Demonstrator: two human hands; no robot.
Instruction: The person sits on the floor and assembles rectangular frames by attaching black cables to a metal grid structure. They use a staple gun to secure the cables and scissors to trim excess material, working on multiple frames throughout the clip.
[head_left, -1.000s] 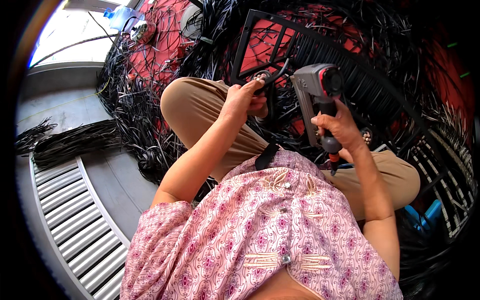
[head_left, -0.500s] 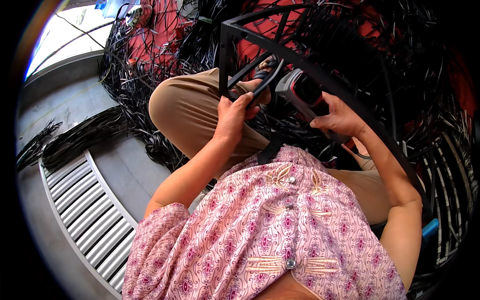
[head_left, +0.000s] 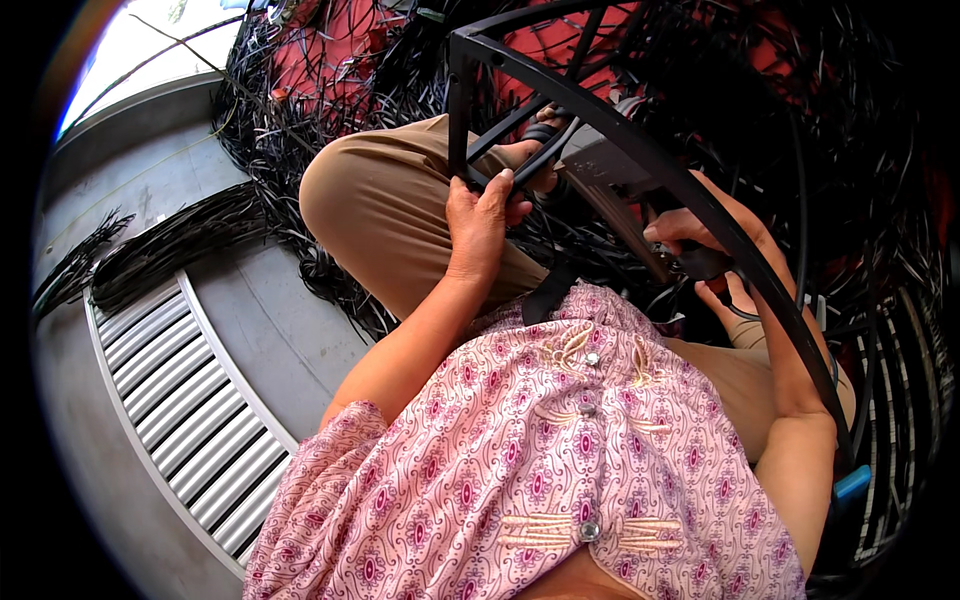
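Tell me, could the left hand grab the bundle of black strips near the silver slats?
Probably not as things stand: the left hand grips the black frame, and the bent left knee lies between that hand and the bundle of black strips.

Black rail [head_left: 600, 108] (curved) blocks the right hand [head_left: 688, 226] from above.

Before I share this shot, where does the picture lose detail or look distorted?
In the head view, the bright opening is washed out; black strips at upper right sink into shadow; the silver slatted panel and the black frame look bowed, consistent with fisheye distortion.
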